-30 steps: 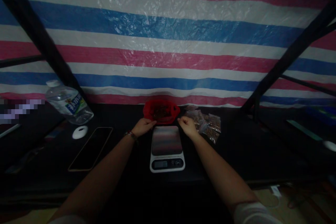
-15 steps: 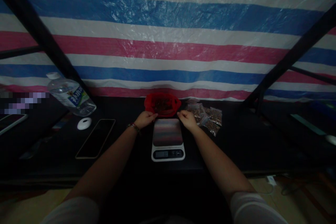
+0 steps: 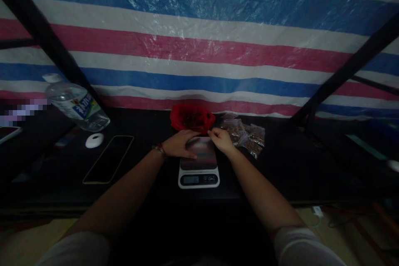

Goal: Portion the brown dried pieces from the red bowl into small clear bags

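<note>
A red plastic bag [image 3: 176, 118] lies open at the back of the table, with dark brown bits inside. My right hand [image 3: 222, 139] pinches the bag's near right edge between thumb and fingers. My left hand [image 3: 181, 144] is open, its fingers stretched toward the bag's near edge and its thumb apart, over the left part of the scale plate. The white kitchen scale [image 3: 199, 181] sits just in front of the bag, its display too dim to read. Several small clear zip bags [image 3: 249, 139] of brown bits lie right of my right hand.
On the left a large clear bottle [image 3: 77, 104] leans, with a white computer mouse [image 3: 94, 140] and a phone [image 3: 109, 160] nearer. Striped plastic sheeting [image 3: 199, 45] hangs behind the black table [image 3: 280, 166]. Dark slanted frame bars [image 3: 346, 66] stand at both sides.
My left hand has let go of the bag's left edge and moved right, opening over the scale plate. The right hand still pinches the bag. The view has tilted slightly down.
</note>
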Tool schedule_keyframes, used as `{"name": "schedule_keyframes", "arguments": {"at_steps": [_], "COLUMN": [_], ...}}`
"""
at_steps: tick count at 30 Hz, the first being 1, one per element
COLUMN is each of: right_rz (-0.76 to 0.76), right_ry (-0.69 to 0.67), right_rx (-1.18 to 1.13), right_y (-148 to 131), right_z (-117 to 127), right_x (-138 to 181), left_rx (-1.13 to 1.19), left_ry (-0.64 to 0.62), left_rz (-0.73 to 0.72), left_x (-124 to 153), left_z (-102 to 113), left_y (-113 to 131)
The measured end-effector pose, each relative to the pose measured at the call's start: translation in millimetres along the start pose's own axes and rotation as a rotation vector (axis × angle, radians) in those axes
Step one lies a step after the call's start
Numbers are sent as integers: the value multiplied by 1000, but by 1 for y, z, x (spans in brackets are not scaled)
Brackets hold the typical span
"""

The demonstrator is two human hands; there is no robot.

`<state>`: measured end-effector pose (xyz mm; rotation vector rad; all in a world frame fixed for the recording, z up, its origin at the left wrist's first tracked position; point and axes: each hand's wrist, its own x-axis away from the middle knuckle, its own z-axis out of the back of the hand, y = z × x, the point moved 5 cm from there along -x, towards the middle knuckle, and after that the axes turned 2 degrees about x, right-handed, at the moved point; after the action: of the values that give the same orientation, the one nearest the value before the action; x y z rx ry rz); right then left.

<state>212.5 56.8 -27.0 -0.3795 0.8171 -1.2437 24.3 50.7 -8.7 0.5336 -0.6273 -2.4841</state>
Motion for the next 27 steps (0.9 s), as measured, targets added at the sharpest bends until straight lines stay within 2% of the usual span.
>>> {"name": "schedule_keyframes", "arguments": {"at_steps": [3, 6, 8, 12, 14, 17, 20, 22, 24, 27], "right_rz": [12, 21, 17, 20, 82, 276, 415, 429, 402, 326], "right_ry": [-18, -25, -24, -26, -34, -83, -234, -333, -360, -252], "right_rx": [-1, -12, -10, 42, 82, 122, 163, 208, 257, 350], "right_y": [-4, -6, -5, -4, -10, -30, -47, -51, -52, -49], "right_z": [0, 0, -1, 1, 3, 6, 0, -8, -14, -14], "right_x": [1, 1, 1, 0, 0, 5, 15, 18, 17, 6], "left_rx": [-8, 29, 3, -161, -197, -174, -136, -115, -98, -92], "left_ry": [-8, 45, 131, 379, 458, 518, 524, 495, 452, 404], "left_rz": [5, 60, 164, 451, 501, 420, 298, 274, 278, 288], "left_x": [-3, -6, -5, 5, 10, 11, 8, 7, 6, 5], "left_z": [-4, -1, 5, 23, 29, 32, 31, 28, 25, 23], "left_y": [3, -2, -12, -40, -48, -48, -41, -38, -37, -35]}}
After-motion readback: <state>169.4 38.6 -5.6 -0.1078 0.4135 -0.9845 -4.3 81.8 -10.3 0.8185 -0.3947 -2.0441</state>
